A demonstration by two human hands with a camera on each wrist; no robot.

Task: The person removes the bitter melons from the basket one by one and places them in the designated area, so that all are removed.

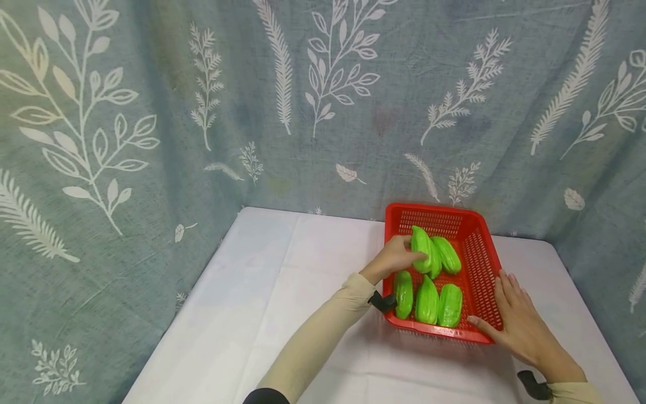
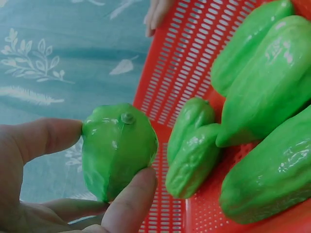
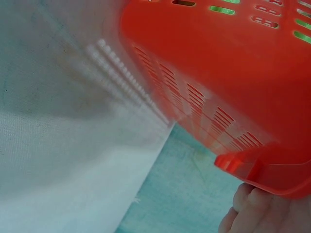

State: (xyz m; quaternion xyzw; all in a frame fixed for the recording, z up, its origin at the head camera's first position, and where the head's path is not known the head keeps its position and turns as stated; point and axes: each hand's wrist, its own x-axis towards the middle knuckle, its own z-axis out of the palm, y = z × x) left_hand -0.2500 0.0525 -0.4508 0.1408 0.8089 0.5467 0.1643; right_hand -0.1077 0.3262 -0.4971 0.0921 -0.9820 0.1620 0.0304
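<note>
In the head view my left hand (image 1: 393, 259) pinches a glossy green ribbed vegetable (image 1: 420, 247) with a pointed end, above the left part of a red plastic basket (image 1: 493, 261). The left wrist view shows the held vegetable (image 2: 119, 150) end-on, a small stem nub on it, between thumb and fingers. More green vegetables (image 1: 427, 303) of the same sort lie in the basket, several along the front and others behind the held one. My right hand (image 1: 525, 320) rests at the basket's right rim, fingers extended along the side and thumb over the front corner.
The basket stands on a white-covered table (image 1: 303, 269), near its back right. Behind and beside the table hangs a grey-green curtain (image 1: 353, 112) with white leaf patterns. The basket's slotted wall (image 3: 194, 97) fills much of the right wrist view.
</note>
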